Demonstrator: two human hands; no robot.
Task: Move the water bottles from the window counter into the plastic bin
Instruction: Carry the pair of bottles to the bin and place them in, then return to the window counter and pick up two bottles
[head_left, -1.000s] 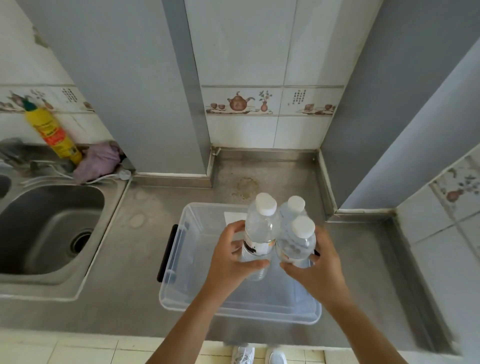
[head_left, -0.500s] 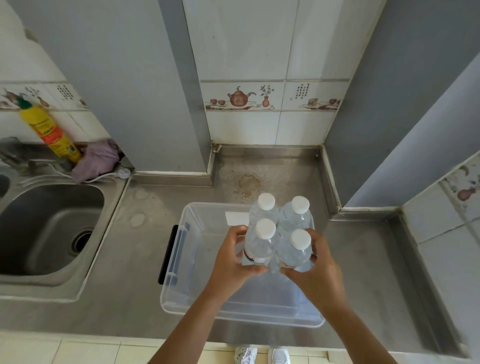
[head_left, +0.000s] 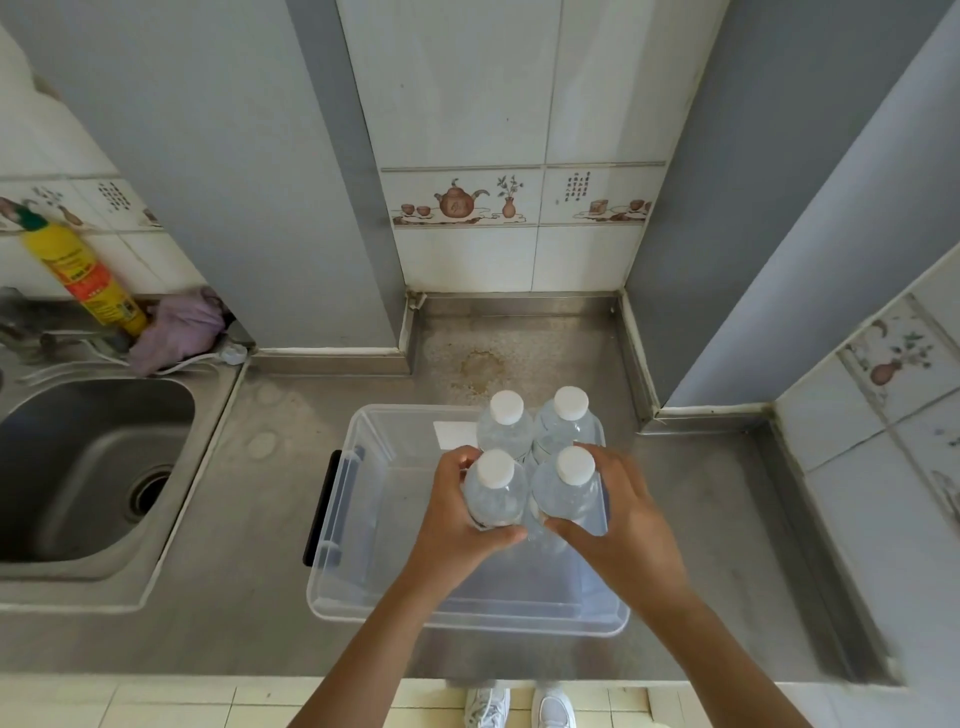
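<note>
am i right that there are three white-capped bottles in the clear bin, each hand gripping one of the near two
Not quite: the head view shows four white-capped bottles, not three. Two stand at the back of the clear bin. The left hand grips the near left bottle and the right hand grips the near right bottle, as you said.

Two bare forearms reach in from the bottom edge of the head view, with no sleeve, watch, bracelet or ring visible anywhere along them. The left hand (head_left: 457, 512) and the right hand (head_left: 623, 525) are uncovered, without gloves. Far below, between the arms, a pair of white lace-up sneakers (head_left: 519, 706) shows on pale floor tiles (only the toes and laces are visible).
</note>
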